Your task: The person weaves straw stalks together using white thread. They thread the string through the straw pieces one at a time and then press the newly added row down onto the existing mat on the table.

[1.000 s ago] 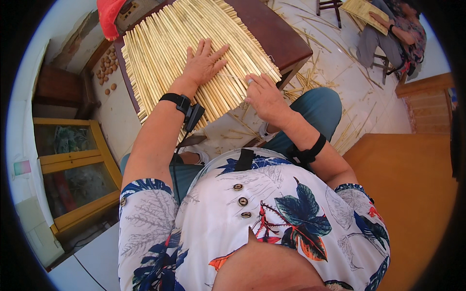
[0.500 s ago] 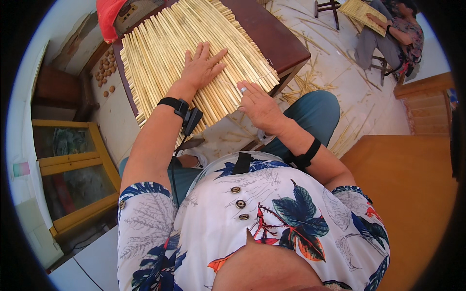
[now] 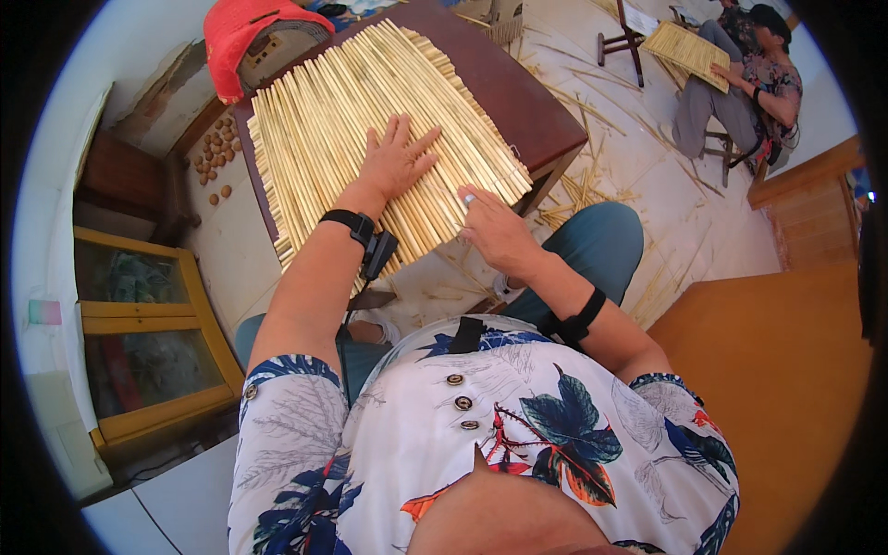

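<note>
A mat of pale stalks, laid side by side and bound with thread near its right end, covers much of a dark red table. It overhangs the table's near edge toward my lap. My left hand lies flat on the middle of the mat, fingers spread. At the mat's near right edge, my right hand has its fingers bent and closed around the border stalks, the index finger on top. Its thumb and the stalks under its palm are partly hidden. More stalks show beneath the mat's far edge.
A red, hood-shaped thing stands at the table's far left. Loose stalks litter the floor. Another person sits at the far right with a similar mat. A yellow-framed cabinet stands left, a brown wooden surface right.
The view has shifted a little, so the table and mat sit lower and farther right. My left hand stays flat on the mat; my right hand remains at its near edge, slightly turned.
</note>
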Available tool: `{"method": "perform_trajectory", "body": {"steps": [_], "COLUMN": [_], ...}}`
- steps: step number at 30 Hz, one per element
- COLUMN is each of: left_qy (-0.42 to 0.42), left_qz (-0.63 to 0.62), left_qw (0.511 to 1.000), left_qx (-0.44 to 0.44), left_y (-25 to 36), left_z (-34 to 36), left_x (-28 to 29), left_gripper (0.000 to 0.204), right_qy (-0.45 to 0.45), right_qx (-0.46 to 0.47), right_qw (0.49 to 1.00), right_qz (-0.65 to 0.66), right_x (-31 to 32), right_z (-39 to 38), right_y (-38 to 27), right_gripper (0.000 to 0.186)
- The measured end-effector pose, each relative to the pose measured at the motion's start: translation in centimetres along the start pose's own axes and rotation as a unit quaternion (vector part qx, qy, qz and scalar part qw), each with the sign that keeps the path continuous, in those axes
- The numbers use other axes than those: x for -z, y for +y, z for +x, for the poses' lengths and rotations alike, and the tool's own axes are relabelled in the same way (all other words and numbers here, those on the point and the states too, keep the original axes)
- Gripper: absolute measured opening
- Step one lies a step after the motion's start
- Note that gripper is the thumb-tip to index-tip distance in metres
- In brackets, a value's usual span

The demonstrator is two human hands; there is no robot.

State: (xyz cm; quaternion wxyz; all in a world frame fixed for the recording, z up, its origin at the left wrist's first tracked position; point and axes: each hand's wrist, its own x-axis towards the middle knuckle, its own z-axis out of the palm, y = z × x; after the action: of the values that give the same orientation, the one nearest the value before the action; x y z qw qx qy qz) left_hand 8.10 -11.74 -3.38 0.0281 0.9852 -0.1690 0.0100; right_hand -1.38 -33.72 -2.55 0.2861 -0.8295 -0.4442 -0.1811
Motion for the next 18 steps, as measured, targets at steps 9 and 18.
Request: {"method": "perform_trajectory", "body": {"steps": [9, 18], "left_qy": [-0.002, 0.003], "left_qz": [-0.017, 0.023], "left_qw": [1.0, 1.0], "left_qx": [0.004, 0.009], "left_y": [-0.5, -0.7], "left_z": [-0.6, -0.5], "left_x": [-0.2, -0.1], "left_gripper": [0.051, 0.05], "right_qy": [0.317, 0.63], "right_qx": [-0.337, -0.455], "right_qw": [0.78, 0.623], "right_qz": [0.421, 0.085], "right_x": [14.0, 38.3], "right_z": [-3.5, -18.2], "right_y": [1.8, 13.2], "right_gripper": [0.012, 0.015]}}
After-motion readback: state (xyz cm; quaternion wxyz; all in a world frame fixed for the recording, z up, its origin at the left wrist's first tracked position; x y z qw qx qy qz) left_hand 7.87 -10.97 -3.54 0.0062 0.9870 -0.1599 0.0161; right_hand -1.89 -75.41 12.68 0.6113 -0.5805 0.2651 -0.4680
